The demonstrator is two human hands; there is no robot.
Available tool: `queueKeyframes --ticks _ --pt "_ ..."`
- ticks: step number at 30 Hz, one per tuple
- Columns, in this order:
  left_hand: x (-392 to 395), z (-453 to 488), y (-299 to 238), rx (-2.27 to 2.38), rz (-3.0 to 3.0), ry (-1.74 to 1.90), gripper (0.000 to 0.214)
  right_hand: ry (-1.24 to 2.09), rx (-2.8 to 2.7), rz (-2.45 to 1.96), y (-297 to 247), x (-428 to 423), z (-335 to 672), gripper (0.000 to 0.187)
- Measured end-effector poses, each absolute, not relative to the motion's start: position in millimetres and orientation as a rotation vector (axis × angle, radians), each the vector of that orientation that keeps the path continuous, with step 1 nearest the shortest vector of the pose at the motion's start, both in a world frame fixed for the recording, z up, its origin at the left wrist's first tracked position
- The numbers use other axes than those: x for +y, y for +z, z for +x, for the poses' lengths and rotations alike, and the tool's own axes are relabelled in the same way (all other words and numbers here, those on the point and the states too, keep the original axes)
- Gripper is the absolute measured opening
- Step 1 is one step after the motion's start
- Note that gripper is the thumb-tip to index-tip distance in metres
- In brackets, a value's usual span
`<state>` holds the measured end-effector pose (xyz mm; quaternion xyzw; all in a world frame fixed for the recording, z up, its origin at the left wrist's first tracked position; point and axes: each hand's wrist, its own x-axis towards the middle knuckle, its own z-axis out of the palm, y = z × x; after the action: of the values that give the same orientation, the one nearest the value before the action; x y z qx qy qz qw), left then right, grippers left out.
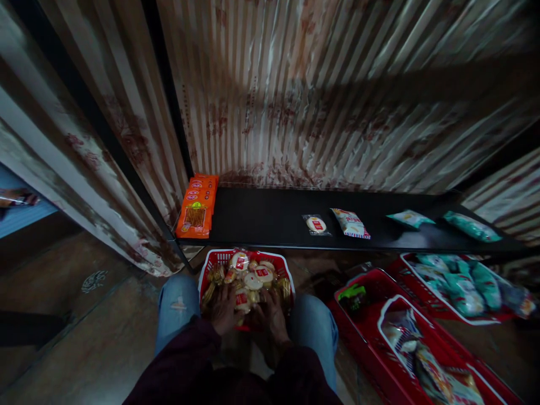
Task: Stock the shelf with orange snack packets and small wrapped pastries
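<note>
Between my knees stands a red basket with a white rim, full of round cracker packets in clear wrappers with red labels. My left hand rests on the near-left part of the pile, its fingers stretched forward over the wrappers. On the near-right part lies my right hand, fingers apart and touching the packets. Neither hand visibly grips a packet; the dim light hides the undersides of the fingers.
A low black shelf runs across behind the basket. It carries orange snack bags, a single cracker packet, a white-and-red bag and green bags. On the right floor, red baskets hold more bags. A striped curtain hangs behind.
</note>
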<state>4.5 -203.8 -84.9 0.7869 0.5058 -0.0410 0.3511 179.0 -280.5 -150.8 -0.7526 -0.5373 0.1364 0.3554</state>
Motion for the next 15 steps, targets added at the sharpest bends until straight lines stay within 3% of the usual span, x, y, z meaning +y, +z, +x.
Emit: queueKeyframes --ticks 6,15 --pt "-202.9 7.8 -88.2 1.31 1.968 0.251 0.056 0.325 -1.45 -1.915 -149.0 -276.5 173.0 0.039" --pt "-195.8 0.7 -91.9 1.244 1.8 0.523 0.045 0.161 -1.398 -2.057 -152.7 -269.5 180.9 0.044"
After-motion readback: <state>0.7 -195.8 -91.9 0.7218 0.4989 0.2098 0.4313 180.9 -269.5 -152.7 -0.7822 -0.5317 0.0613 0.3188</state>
